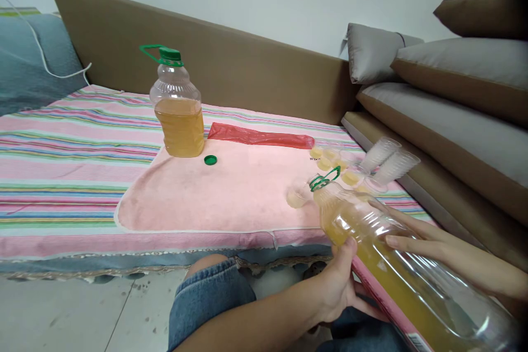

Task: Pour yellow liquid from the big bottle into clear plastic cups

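Pink cloth (235,192) lay before a large bottle (416,280), clasped in the left hand (341,285) and right hand (429,245), its uncapped mouth tilted near a flimsy cup (295,198). Too steep a tilt risked flooding the cup; a nudge, toppling it.

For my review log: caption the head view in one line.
Left hand and right hand hold a tilted bottle of yellow liquid, its mouth by a clear cup on a pink mat.
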Tool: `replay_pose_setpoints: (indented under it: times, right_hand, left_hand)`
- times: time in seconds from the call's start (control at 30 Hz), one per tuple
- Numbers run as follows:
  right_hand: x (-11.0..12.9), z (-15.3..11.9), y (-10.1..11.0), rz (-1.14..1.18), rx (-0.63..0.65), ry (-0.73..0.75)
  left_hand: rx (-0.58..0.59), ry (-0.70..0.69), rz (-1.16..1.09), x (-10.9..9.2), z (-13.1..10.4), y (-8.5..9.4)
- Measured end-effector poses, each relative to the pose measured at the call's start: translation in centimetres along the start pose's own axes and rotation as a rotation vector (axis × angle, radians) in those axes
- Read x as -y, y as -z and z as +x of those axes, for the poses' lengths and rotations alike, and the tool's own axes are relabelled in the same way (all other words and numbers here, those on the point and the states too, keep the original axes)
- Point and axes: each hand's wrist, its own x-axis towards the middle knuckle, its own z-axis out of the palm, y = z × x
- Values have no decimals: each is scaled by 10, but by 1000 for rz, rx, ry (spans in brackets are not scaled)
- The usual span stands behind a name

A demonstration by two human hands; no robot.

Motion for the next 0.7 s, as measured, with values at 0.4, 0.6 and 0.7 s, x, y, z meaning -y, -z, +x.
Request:
replay_pose_setpoints:
  times: [0.4,0.6,0.7]
  right_hand:
    - [-6,3,1,46,43,-6]
    - [-1,2,-1,65,49,-28]
    - [1,0,0,68,67,-15]
  left_hand:
    - [1,0,-8,1,2,2]
    - [0,-4,-20,0,2,1]
    - [-2,1,-25,-1,1,0]
